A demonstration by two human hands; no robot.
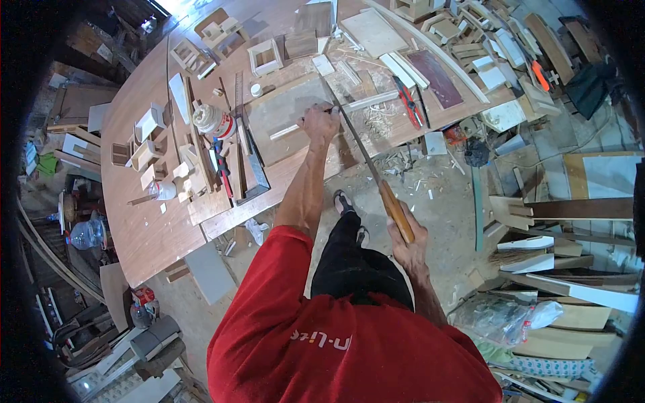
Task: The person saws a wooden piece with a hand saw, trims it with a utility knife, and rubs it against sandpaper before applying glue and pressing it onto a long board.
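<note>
My left hand [321, 122] presses on a pale wooden strip [366, 103] that lies across a grey board [285, 117] on the workbench. My right hand [408, 243] is wrapped around the wooden handle [395, 210] of a long thin file or rasp. Its dark blade [356, 141] runs up from the handle to the strip, right beside my left fingers. Wood shavings [379, 121] lie just right of the strip.
The brown workbench [144, 221] holds small wooden boxes [265, 57], a glue bottle [213, 122], a red-handled tool [408, 102] and offcuts. Planks and scrap [571, 269] pile up on the right floor. A water bottle [86, 234] stands at the left.
</note>
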